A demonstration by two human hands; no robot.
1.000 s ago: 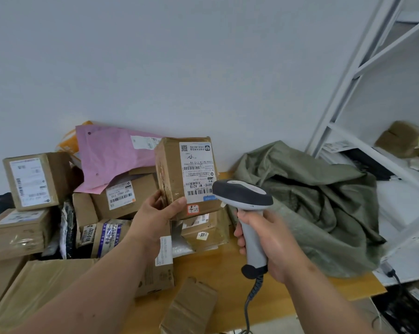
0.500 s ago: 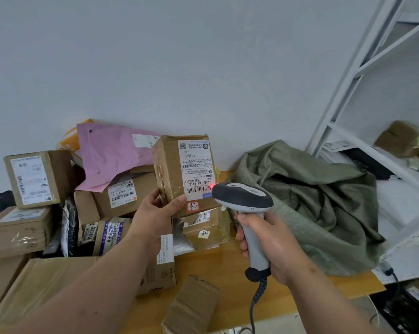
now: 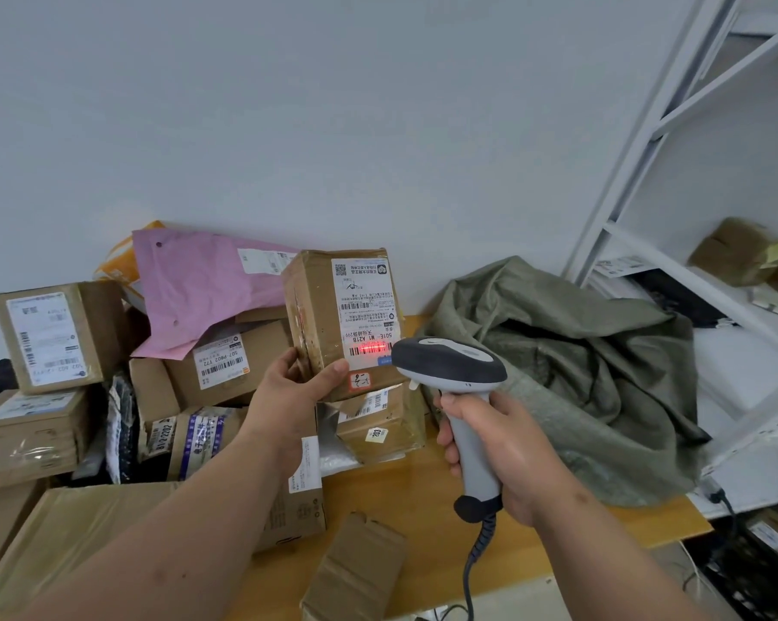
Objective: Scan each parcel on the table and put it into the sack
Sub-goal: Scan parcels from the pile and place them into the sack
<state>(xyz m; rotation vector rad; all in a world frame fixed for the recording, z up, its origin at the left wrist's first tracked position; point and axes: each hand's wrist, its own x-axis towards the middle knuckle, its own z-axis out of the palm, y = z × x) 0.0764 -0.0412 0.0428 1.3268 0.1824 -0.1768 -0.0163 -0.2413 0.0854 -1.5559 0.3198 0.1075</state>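
Note:
My left hand (image 3: 290, 394) grips a brown cardboard parcel (image 3: 329, 307) by its lower corner and holds it upright above the pile, its white label facing me. My right hand (image 3: 501, 450) grips the handle of a grey and black barcode scanner (image 3: 449, 365), whose head points at the label. A red scan line (image 3: 371, 349) lies across the label's lower barcode. The olive green sack (image 3: 570, 365) lies crumpled on the right end of the wooden table (image 3: 423, 499).
Several more parcels are heaped at the left: a pink mailer (image 3: 199, 289), labelled boxes (image 3: 53, 336) and a flat box (image 3: 78, 531) near me. A small brown parcel (image 3: 355, 566) lies at the table's front edge. White shelving (image 3: 691, 280) stands at the right.
The red scan light has come on and now lies across the barcode. The parcel and scanner have barely shifted.

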